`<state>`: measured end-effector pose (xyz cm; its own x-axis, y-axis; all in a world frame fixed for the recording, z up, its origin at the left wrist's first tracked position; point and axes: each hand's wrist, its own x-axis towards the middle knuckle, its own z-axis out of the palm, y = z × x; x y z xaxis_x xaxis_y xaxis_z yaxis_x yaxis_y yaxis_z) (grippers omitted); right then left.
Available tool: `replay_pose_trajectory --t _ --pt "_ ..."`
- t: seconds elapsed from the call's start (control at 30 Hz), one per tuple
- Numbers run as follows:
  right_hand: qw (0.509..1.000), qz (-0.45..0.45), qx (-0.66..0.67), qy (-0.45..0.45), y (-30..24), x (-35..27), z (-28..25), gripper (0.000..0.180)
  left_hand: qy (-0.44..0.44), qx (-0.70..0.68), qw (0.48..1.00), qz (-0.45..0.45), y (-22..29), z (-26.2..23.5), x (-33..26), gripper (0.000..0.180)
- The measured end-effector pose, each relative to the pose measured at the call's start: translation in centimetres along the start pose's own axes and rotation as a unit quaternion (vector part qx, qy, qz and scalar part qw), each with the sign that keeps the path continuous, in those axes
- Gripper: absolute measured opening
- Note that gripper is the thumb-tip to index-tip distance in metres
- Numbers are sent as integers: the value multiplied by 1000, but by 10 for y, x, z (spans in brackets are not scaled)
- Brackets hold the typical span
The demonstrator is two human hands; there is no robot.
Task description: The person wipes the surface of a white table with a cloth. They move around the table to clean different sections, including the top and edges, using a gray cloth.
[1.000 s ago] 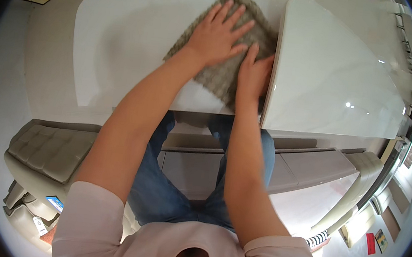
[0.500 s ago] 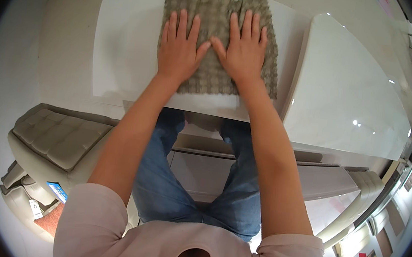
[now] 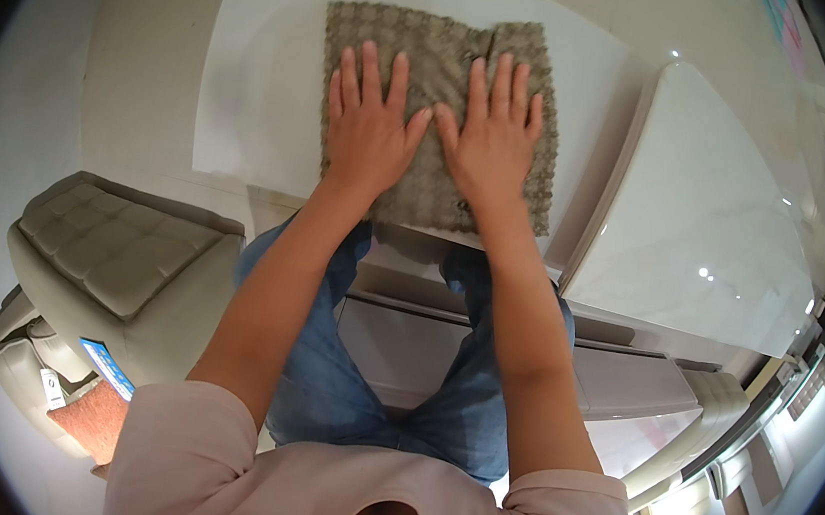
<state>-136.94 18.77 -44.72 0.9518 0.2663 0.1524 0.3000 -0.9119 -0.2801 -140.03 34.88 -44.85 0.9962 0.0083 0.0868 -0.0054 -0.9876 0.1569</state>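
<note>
A grey-brown textured cloth [image 3: 430, 189] with scalloped edges lies spread on a white tabletop [image 3: 261, 71], its near edge reaching the table's front edge. My left hand [image 3: 373, 138] rests flat on the cloth's left half, fingers apart and pointing away from me. On the right half lies my right hand [image 3: 489, 150], also flat with its fingers spread. The two thumbs nearly meet at the middle. Beyond the right fingers a fold or slit runs in from the cloth's far edge. Neither hand grips anything; the cloth under the palms is hidden.
To the right stands a raised glossy white slab [image 3: 709, 208] with a curved edge. A tufted beige seat [image 3: 122, 247] is at the left. Below the table are my legs in blue jeans [image 3: 339, 381]. An orange cushion [image 3: 94, 420] lies at the lower left.
Both hands and the cloth have come nearer to me, and the cloth's near edge is now at the table's front edge. The view has also shifted and turned slightly.
</note>
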Motion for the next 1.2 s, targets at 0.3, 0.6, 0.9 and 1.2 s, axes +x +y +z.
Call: replay_pose_trajectory --t 0.3,0.6,0.9,1.2 --pt "989 134 -59 -8 36 6 -9 81 5 -34 998 47 29 13 45 70" --pt "993 93 -30 -68 -16 -36 -12 84 -98 -38 994 27 -3 -19 -27 74" --pt "998 -27 54 17 -33 29 25 73 -13 75 992 -99 -40 6 1 74" --pt "995 92 -39 -14 35 10 1 82 10 29 999 37 16 17 42 72"
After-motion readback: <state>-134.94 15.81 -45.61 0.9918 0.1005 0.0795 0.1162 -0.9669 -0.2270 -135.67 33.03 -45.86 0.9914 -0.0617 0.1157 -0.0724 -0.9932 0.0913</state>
